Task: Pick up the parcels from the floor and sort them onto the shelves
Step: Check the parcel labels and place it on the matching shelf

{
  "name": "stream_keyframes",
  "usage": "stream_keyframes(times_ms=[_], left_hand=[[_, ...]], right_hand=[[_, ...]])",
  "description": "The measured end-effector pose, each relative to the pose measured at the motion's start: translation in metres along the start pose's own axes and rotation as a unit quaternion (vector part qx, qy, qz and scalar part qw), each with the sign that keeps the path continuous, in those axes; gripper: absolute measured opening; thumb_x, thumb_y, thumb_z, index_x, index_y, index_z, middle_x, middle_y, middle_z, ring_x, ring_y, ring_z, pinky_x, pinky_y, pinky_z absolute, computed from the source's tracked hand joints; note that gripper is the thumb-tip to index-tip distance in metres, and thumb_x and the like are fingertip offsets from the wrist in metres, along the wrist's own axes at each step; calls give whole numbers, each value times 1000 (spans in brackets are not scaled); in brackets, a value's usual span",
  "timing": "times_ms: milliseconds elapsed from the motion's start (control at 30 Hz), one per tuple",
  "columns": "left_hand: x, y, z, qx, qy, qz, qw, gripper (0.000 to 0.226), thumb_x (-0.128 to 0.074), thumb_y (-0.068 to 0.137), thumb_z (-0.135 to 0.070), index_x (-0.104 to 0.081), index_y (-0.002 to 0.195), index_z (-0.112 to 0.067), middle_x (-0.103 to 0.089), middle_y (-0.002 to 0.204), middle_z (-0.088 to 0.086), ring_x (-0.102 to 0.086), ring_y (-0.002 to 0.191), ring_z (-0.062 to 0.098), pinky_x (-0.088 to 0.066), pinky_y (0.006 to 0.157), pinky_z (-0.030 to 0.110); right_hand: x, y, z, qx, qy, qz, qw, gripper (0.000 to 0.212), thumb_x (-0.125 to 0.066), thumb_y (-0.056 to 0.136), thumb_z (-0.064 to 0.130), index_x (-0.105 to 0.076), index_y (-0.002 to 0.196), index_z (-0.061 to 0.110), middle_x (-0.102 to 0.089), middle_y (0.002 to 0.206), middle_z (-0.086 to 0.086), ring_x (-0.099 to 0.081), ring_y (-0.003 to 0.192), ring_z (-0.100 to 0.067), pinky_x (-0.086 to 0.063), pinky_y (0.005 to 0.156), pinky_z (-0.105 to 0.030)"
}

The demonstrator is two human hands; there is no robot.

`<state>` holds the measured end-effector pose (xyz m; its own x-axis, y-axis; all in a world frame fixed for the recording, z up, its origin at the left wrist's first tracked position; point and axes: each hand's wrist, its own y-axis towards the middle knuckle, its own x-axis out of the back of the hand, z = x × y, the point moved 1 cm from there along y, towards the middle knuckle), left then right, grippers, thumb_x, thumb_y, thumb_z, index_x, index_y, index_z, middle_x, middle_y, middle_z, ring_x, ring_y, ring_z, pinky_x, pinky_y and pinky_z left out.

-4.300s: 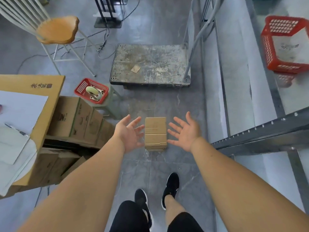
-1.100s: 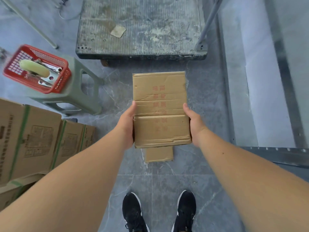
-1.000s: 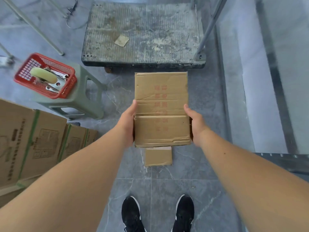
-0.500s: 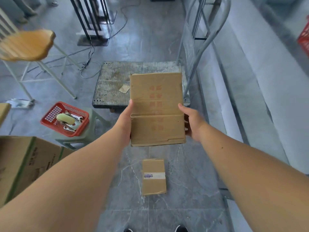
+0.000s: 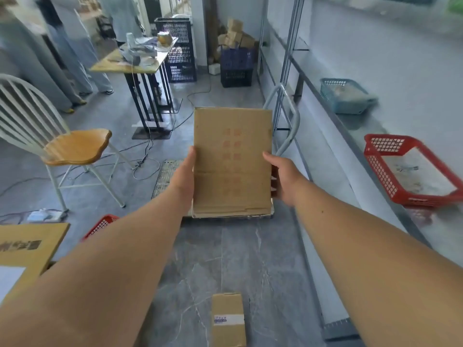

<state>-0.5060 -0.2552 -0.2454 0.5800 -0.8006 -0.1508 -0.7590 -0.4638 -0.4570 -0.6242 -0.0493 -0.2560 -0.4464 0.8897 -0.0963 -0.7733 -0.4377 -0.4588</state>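
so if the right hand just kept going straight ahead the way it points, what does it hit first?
Probably the trolley handle. The right hand, clamped on the parcel with the left hand, points forward and the grey tube rises just beyond it. Depth is unclear; it may pass beside it.

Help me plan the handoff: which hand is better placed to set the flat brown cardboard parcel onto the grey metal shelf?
Right, probably. The right hand grips the flat brown cardboard parcel on the edge nearest the grey metal shelf; the left hand holds the far edge.
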Motion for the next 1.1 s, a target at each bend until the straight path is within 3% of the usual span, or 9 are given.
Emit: stream_keyframes(times_ms=[100, 200, 467, 600, 667, 800, 933, 1033, 1100], left_hand=[[-8, -16, -39, -36, -15, 9, 999, 61, -43, 99, -75, -67, 131, -29, -71, 132, 5, -69, 120, 28, -57, 95, 48], [-9, -32, -75, -62, -1, 11, 998, 53, -43, 99, -76, -66, 120, -33, -73, 116, 2, -72, 104, 23, -57, 75, 40], [-6, -76, -159, -119, -9, 24, 993, 64, -44, 96, -79, -66, 129, -29, -74, 113, 4, -73, 98, 22, -56, 70, 37], [-7, -107, -206, -155, -13, 7, 988, 67, -49, 90, -83, -73, 118, -28, -81, 92, 1, -78, 86, 20, -58, 71, 38], [-6, -123, -229, -170, -24, 7, 985, 66, -53, 77, -88, -76, 110, -34, -84, 84, -3, -82, 82, 21, -62, 82, 44], [-7, -157, -274, -211, -39, 8, 977, 68, -59, 71, -88, -79, 108, -36, -85, 102, 2, -81, 96, 27, -62, 92, 50], [-10, -194, -314, -238, -36, 20, 970, 61, -53, 90, -81, -88, 86, -32, -85, 98, 6, -83, 84, 26, -66, 65, 41], [-15, -225, -340, -267, -66, 18, 961, 63, -51, 93, -79, -80, 118, -29, -81, 116, 8, -78, 106, 33, -59, 99, 56], [-19, -242, -355, -288, -65, 20, 955, 57, -48, 95, -78, -78, 110, -33, -81, 113, 4, -76, 106, 30, -56, 103, 53]], right_hand=[[-4, -17, 46, 35, 0, -7, 999, 45, -69, 91, 55, -76, 120, 21, -81, 96, 2, -75, 100, -27, -60, 84, -42], [-7, -39, 88, 59, -5, 3, 998, 41, -71, 89, 55, -77, 110, 20, -80, 74, 6, -73, 93, -27, -58, 79, -41], [-15, -93, 173, 104, -17, 39, 994, 31, -71, 89, 52, -75, 97, 21, -73, 62, 6, -74, 55, -15, -59, 61, -32], [-27, -128, 220, 143, -20, 47, 988, 31, -71, 90, 49, -77, 103, 21, -76, 66, 6, -75, 58, -17, -59, 63, -32], [-34, -145, 244, 155, -21, 51, 986, 31, -71, 93, 48, -77, 103, 20, -75, 66, 5, -74, 61, -18, -60, 62, -32], [-45, -180, 288, 192, -28, 58, 979, 30, -70, 95, 45, -76, 106, 17, -74, 66, 3, -70, 66, -21, -58, 65, -34], [-57, -215, 328, 237, -35, 66, 969, 32, -74, 89, 46, -75, 108, 20, -75, 79, 0, -69, 76, -24, -54, 72, -37], [-61, -237, 355, 269, -45, 75, 959, 32, -72, 91, 47, -77, 106, 20, -75, 83, 1, -68, 75, -22, -52, 76, -38], [-62, -251, 373, 282, -45, 76, 955, 29, -70, 94, 47, -78, 103, 20, -79, 74, 3, -75, 66, -19, -55, 71, -36]])
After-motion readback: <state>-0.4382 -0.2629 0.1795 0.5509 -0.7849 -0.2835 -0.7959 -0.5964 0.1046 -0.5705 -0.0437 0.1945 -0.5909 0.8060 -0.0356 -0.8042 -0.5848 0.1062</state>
